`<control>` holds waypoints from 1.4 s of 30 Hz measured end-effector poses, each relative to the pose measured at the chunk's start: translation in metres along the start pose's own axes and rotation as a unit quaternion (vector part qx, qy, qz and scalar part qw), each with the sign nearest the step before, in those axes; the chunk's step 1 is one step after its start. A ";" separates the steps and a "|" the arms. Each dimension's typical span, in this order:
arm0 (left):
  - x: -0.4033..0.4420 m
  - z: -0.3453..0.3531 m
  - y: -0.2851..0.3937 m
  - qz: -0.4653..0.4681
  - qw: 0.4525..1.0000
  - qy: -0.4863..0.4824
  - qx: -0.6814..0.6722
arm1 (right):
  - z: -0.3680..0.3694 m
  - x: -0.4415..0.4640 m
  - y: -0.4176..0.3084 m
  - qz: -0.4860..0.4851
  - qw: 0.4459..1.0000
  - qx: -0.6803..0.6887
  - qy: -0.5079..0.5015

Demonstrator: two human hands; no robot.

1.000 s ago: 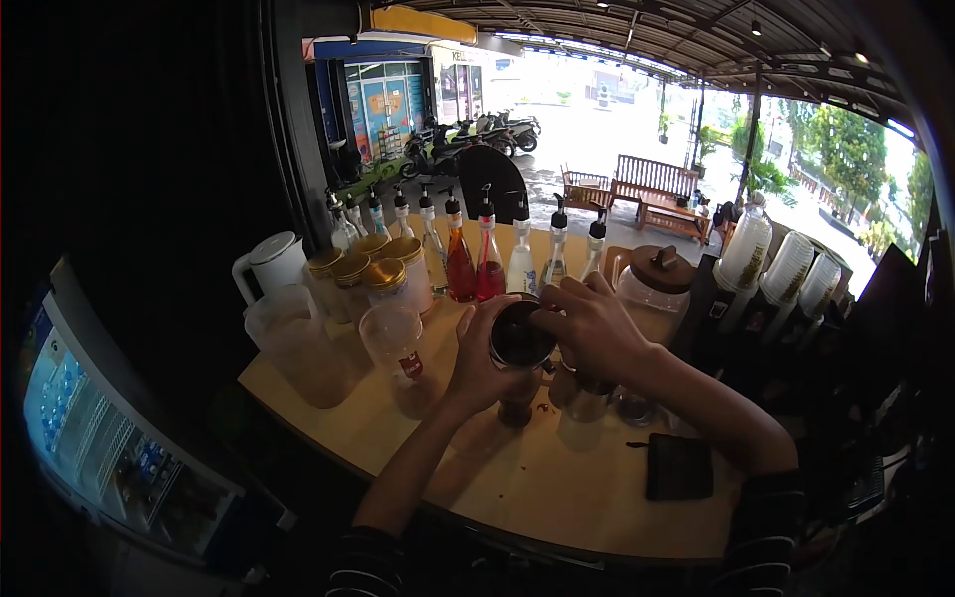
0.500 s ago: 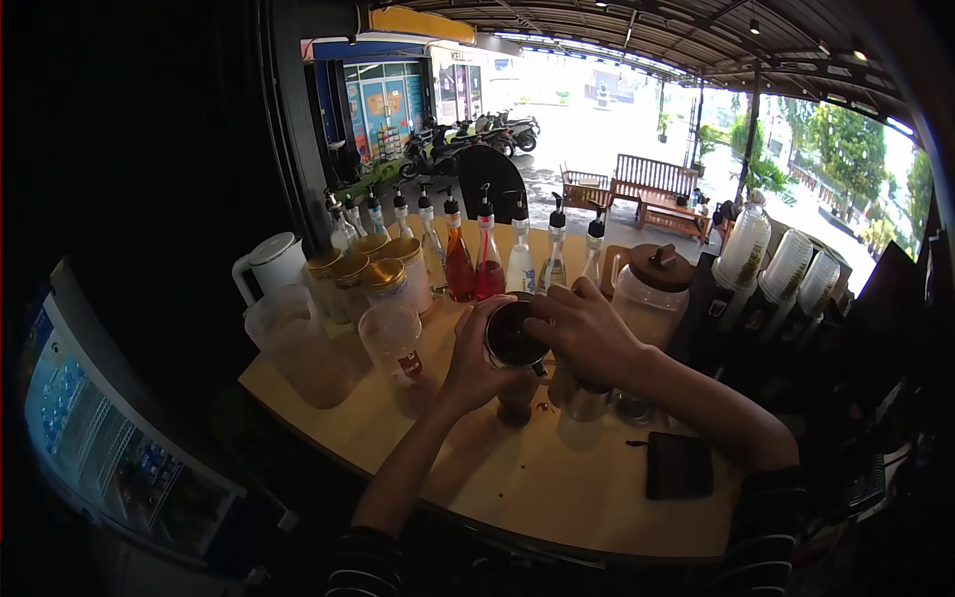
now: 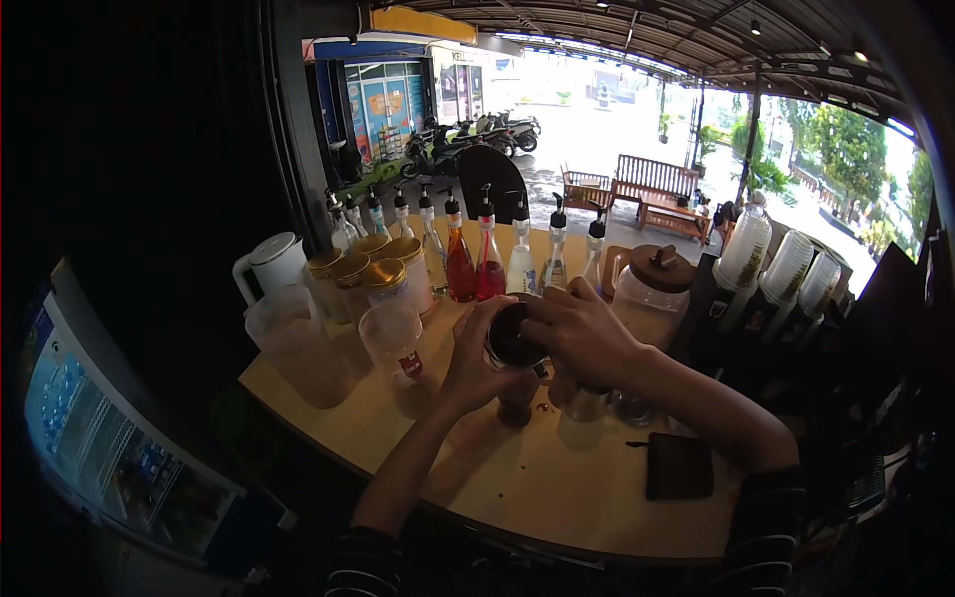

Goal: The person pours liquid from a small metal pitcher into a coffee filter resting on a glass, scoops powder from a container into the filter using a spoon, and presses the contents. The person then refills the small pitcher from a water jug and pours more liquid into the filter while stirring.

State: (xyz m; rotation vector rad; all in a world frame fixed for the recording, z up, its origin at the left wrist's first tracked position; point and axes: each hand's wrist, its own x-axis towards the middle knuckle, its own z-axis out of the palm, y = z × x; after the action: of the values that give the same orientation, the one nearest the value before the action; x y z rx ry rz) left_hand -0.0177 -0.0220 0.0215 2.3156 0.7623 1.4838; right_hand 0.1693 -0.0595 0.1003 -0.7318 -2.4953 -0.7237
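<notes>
A round metal-rimmed cup with dark contents is held over the table by my left hand, its fingers wrapped round the left side. My right hand is closed at the cup's right rim, fingertips at the opening; what they pinch is too small to make out. Under the cup stands a small dark vessel, partly hidden. A clear plastic cup with a red label is to the left of my left hand. Behind my hands is a row of pump bottles, one with red liquid.
The wooden table carries a black pouch, a translucent pitcher, a white jug, gold-lidded jars and a large brown-lidded jar. Stacked cups stand at right; a lit fridge is at left.
The held cup has shifted slightly left, and my right hand has moved a little left with it at the rim. Both hands keep their grip.
</notes>
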 end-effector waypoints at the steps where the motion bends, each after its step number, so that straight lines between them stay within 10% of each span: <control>1: 0.000 -0.001 -0.001 0.000 1.000 0.001 0.001 | -0.002 0.001 0.001 -0.001 1.000 0.000 0.000; 42: 0.005 -0.012 -0.013 -0.033 0.997 -0.063 0.016 | -0.020 0.031 0.016 -0.149 0.973 -0.158 -0.077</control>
State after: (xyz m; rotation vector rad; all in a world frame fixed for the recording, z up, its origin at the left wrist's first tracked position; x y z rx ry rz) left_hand -0.0303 -0.0094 0.0234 2.3577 0.8246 1.2941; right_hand 0.1601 -0.0482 0.1381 -0.5385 -2.6963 -1.2365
